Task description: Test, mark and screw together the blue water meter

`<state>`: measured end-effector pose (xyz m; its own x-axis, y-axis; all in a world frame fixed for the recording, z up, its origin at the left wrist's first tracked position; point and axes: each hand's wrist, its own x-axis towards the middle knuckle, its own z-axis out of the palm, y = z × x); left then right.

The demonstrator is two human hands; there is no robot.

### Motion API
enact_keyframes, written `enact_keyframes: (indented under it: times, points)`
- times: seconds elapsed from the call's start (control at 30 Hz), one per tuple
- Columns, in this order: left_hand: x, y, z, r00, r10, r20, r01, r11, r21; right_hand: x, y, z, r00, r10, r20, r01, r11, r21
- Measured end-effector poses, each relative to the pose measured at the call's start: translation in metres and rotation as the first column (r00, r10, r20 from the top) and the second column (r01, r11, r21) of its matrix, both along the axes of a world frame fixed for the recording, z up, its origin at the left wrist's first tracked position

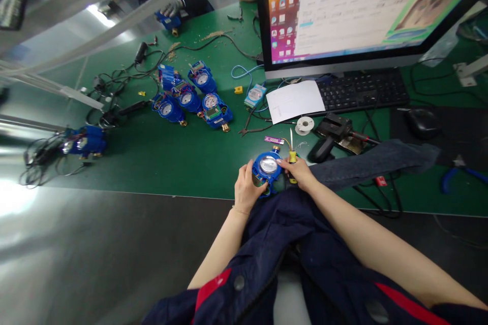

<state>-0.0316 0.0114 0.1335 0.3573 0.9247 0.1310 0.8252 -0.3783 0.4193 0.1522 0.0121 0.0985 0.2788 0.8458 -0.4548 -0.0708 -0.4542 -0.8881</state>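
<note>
A blue water meter point(268, 164) with a round silvery dial and a brass fitting stands at the table's front edge, close to my body. Around its left side curls my left hand point(247, 186), fingers gripping the casing near a green circuit board. My right hand point(298, 170) presses its fingertips on the right rim beside the dial. Directly at that hand is a screwdriver point(292, 156) with a yellow and black handle, blade pointing away from me; whether the hand holds it or just covers it, I cannot tell. A small purple circuit strip point(274, 140) lies just beyond the meter.
Several more blue meters point(190, 94) stand to the left on the green table point(190, 162). Ahead are a wire spool point(304, 125), paper point(295, 101), keyboard point(362, 90) and monitor point(343, 63). Dark cloth point(373, 165) and cables lie right. A co-worker's gloved hand point(171, 8) touches another meter.
</note>
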Motion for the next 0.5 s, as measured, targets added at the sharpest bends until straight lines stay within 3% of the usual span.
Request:
enact_keyframes:
  times: [0.13,0.3,0.5]
  points:
    - [0.001,0.01,0.013,0.976,-0.201,-0.086,0.199,0.979,-0.038,0.008,-0.001,0.001,0.998,0.028,0.063,-0.026,0.999,-0.029]
    - [0.008,0.015,0.026,0.967,-0.137,-0.214,0.134,0.991,-0.031,0.008,-0.007,0.004,0.985,0.092,0.147,-0.086,0.995,-0.047]
    - [0.011,0.016,0.023,0.944,-0.207,-0.256,0.19,0.978,-0.089,0.01,-0.021,0.007,0.965,0.146,0.217,-0.136,0.989,-0.06]
